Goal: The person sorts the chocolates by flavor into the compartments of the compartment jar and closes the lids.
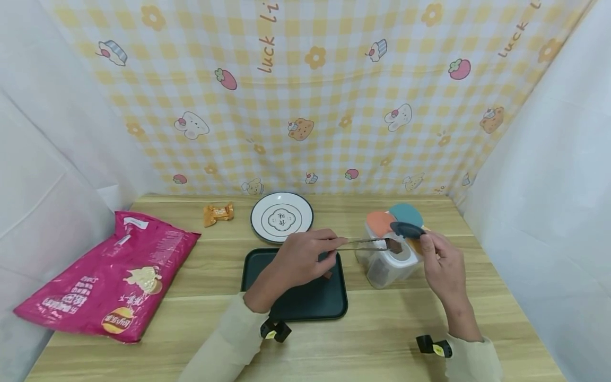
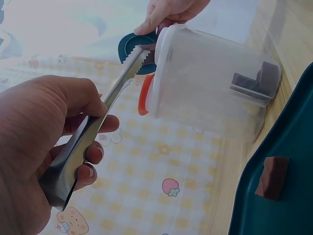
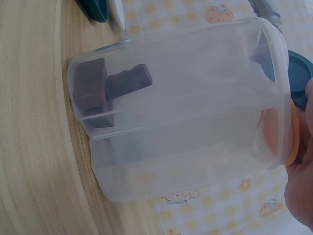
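Gripping tongs (image 1: pixel 363 244), your left hand (image 1: pixel 300 260) lifts a chocolate piece (image 1: pixel 394 244) at the container (image 1: pixel 386 265); your right hand (image 1: pixel 441 262) pinches its lid (image 1: pixel 407 229). One piece (image 2: pixel 272 177) sits on the tray (image 1: pixel 296 302); several remain inside.

The left hand (image 1: pixel 305 257) covers part of the dark tray (image 1: pixel 291 305), and the brown piece (image 1: pixel 328 274) there barely peeks out. Print on the plate (image 1: pixel 281 216) is too small to read. Right-wrist view crops the right hand (image 3: pixel 303 181).

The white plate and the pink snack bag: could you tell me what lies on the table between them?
A small orange wrapped candy lies between the white plate and the pink snack bag, apart from both; the head view shows it.
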`<state>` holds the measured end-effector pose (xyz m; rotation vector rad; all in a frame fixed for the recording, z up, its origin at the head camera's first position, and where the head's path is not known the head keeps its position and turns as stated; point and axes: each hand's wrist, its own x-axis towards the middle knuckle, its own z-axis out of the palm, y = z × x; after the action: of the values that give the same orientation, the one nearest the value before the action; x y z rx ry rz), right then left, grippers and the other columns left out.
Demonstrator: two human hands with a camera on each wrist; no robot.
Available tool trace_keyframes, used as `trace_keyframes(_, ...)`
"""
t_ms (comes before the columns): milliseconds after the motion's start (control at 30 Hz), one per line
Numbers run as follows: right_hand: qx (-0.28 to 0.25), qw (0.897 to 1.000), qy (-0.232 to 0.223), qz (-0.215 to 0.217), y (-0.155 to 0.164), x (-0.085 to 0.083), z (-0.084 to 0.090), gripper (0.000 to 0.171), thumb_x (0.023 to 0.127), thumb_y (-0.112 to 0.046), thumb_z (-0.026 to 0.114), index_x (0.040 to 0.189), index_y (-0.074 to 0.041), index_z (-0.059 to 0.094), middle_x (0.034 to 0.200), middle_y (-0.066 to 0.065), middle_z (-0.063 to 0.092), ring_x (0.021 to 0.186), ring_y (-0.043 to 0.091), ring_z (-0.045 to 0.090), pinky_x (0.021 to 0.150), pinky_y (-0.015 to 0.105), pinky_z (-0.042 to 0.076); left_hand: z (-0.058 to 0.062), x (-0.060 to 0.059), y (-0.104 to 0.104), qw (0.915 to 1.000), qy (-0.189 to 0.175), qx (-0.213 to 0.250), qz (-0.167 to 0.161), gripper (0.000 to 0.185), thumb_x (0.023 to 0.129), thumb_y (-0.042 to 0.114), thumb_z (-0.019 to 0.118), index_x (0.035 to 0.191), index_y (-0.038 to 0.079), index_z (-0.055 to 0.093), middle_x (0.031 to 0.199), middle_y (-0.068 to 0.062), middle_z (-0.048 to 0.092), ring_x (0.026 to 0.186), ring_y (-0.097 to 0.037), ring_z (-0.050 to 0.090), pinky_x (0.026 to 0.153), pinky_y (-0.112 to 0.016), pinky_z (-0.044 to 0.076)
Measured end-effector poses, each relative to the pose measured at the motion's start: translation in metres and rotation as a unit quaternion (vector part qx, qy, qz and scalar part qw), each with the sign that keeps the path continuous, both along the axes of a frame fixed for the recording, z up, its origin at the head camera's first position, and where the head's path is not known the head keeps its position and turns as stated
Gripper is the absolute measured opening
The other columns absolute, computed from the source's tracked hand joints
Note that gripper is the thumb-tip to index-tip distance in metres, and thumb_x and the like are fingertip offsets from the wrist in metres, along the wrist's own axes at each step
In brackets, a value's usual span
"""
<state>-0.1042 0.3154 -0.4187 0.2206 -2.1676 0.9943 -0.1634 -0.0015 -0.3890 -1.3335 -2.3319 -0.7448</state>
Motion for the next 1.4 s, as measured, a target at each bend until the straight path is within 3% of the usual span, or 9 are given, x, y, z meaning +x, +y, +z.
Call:
trace_keyframes(733,0.005,1.000,-0.002,-0.011,0.001,0.000,-0.001,0.020,0.103,-0.001,0.058,0.102,0.010,0.075,0.108,0.023,0.072,0.102,-0.013,0.059,0.082,0.007,0.043,-0.002,0.002,-0.010,0.9999,0.010,0.002,-0.006,0.032,0.094,0.012,0.070,0.125,0.016,0.077,0.104,0.005,0.071,0.073,-0.006,0.062,0.051,-0.015,0.037)
trace_keyframes(867,0.004,1.000,-0.005,-0.014,0.001,-0.001,-0.002,0.021,0.104,-0.002,0.058,0.100,0.011,0.074,0.108,0.025,0.072,0.102,-0.013,0.058,0.081,0.007,0.043,-0.008,0.005,-0.020,0.9999,0.011,0.002,0.003,0.034,0.093,0.012,0.071,0.126,0.017,0.076,0.105,0.004,0.071,0.071,-0.006,0.058,0.054,-0.017,0.039)
trace_keyframes(1133,0.002,1.000,-0.008,-0.017,0.001,-0.002,-0.002,0.021,0.104,-0.001,0.058,0.098,0.012,0.074,0.108,0.025,0.072,0.100,-0.013,0.058,0.080,0.007,0.043,-0.022,0.007,-0.046,0.9996,0.022,0.000,0.015,0.033,0.090,0.012,0.075,0.123,0.015,0.077,0.112,0.002,0.072,0.077,-0.007,0.063,0.056,-0.022,0.045)
trace_keyframes(1300,-0.001,1.000,-0.004,-0.009,0.001,-0.001,-0.001,0.019,0.103,0.001,0.058,0.102,0.011,0.075,0.108,0.024,0.072,0.098,-0.012,0.059,0.080,0.008,0.044,-0.031,0.007,-0.062,0.9987,-0.002,-0.039,0.032,0.034,0.091,0.013,0.074,0.125,0.016,0.076,0.111,0.001,0.072,0.070,-0.008,0.058,0.050,-0.019,0.037)
trace_keyframes(1400,0.000,1.000,-0.002,-0.008,0.000,-0.001,0.000,0.018,0.102,0.002,0.059,0.103,0.011,0.075,0.108,0.023,0.072,0.098,-0.012,0.060,0.080,0.007,0.044,-0.036,0.008,-0.070,0.9973,-0.021,-0.057,0.042,0.034,0.091,0.014,0.074,0.125,0.016,0.076,0.111,0.001,0.072,0.070,-0.008,0.059,0.051,-0.020,0.038)
